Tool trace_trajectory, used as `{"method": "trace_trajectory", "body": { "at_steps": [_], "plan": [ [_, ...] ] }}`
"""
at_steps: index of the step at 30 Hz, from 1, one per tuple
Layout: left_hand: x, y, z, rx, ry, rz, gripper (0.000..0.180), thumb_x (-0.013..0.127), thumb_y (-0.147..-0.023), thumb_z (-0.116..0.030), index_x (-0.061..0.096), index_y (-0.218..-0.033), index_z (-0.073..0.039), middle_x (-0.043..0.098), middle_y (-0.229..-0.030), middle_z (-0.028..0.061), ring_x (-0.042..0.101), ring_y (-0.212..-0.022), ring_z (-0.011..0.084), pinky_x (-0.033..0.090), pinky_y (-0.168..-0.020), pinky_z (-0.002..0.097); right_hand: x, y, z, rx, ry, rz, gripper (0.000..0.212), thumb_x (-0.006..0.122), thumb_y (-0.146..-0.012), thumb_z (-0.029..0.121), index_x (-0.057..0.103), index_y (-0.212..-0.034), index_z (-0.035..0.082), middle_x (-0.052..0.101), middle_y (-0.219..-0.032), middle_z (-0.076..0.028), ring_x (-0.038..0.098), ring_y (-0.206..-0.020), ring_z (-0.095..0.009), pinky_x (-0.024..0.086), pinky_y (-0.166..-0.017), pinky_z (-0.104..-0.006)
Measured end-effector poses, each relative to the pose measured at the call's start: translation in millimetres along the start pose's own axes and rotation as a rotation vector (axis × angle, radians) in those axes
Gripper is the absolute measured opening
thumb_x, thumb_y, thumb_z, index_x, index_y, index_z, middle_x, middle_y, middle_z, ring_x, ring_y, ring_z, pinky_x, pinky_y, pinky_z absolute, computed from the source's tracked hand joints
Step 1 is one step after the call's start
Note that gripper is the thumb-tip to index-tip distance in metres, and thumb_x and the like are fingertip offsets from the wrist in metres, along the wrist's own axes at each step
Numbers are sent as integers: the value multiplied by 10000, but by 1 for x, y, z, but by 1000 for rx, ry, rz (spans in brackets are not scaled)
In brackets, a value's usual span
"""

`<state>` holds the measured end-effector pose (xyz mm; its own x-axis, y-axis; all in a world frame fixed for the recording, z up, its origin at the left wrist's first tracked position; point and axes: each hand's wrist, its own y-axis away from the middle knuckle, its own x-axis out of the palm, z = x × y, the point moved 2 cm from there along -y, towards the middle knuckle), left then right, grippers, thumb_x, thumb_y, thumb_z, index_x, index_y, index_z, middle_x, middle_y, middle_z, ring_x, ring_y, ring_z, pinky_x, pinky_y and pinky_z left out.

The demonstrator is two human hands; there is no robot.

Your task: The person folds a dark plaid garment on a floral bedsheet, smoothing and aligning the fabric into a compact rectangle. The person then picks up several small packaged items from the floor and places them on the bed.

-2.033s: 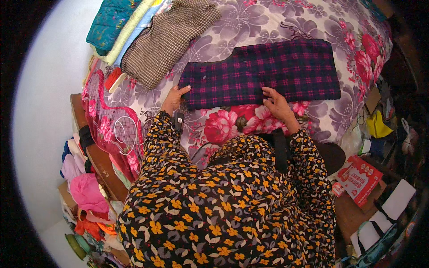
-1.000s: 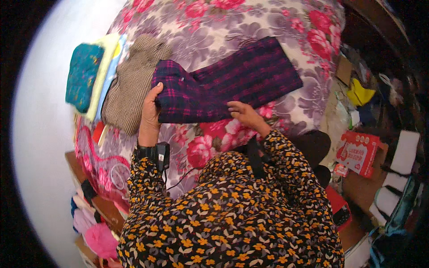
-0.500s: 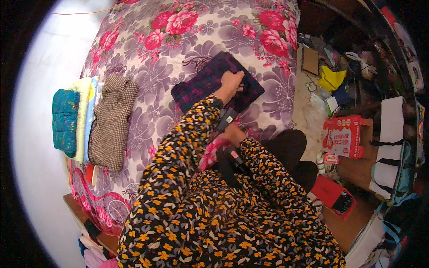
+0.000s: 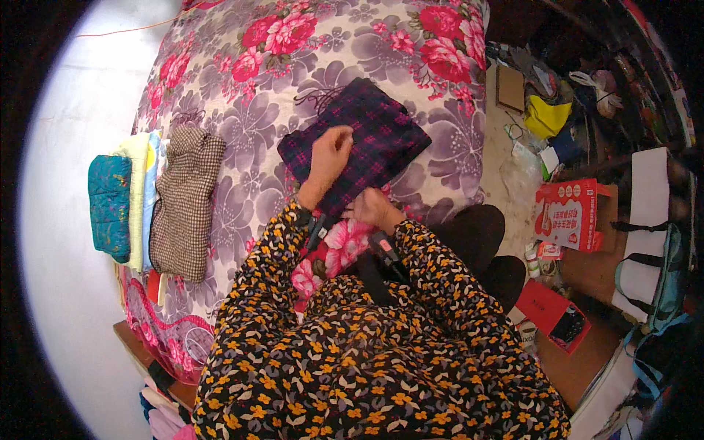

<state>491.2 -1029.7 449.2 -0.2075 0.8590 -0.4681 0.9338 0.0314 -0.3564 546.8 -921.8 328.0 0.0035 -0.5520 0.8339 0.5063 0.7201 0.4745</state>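
Note:
A dark purple-and-navy plaid fringed cloth (image 4: pixel 378 125), perhaps a shawl, lies folded on the bed in front of me. Over its left part is my left hand (image 4: pixel 330 161), closed with its fingers curled in; no cloth shows between them. At the cloth's near edge my right hand (image 4: pixel 374 209) is closed, the fingers bent around that edge and partly hidden. A dark band with a small device sits at each wrist. Loose fringe threads (image 4: pixel 319 97) stick out beyond the far left edge of the cloth.
Folded textiles stand in a row at the left: a brown checked garment (image 4: pixel 187 209), pale blue and yellow pieces, and a teal quilted one (image 4: pixel 110 205). Beneath everything spreads a flowered bedcover (image 4: pixel 249 147). Right of the bed are a red-and-white carton (image 4: pixel 565 216) and a red box (image 4: pixel 554 315).
My left hand has moved left and toward me across the cloth, whose right part now shows uncovered. The right hand has shifted slightly up to the near edge.

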Motion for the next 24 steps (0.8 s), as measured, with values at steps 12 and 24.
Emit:
{"method": "trace_trajectory", "body": {
  "at_steps": [12, 24],
  "plan": [
    [21, 36, 19, 245, -271, 94, 388, 638, -793, -164, 521, -1142, -41, 504, -1219, 133, 472, -1130, 309, 370, -959, 362, 15, 68, 84, -803, 390, -298, 223, 574, -827, 182, 516, -976, 27, 564, -870, -40, 577, -739, -138, 494, -595, -278],
    [26, 46, 9, 191, -663, 202, 583, 607, -773, -425, 474, -1248, -114, 318, -1384, 139, 264, -1293, 305, 205, -1027, 509, -10, 86, 144, -683, 789, -730, 205, 635, -802, 155, 589, -879, -29, 601, -684, -64, 584, -496, -142, 438, -415, -241]
  ]
}}
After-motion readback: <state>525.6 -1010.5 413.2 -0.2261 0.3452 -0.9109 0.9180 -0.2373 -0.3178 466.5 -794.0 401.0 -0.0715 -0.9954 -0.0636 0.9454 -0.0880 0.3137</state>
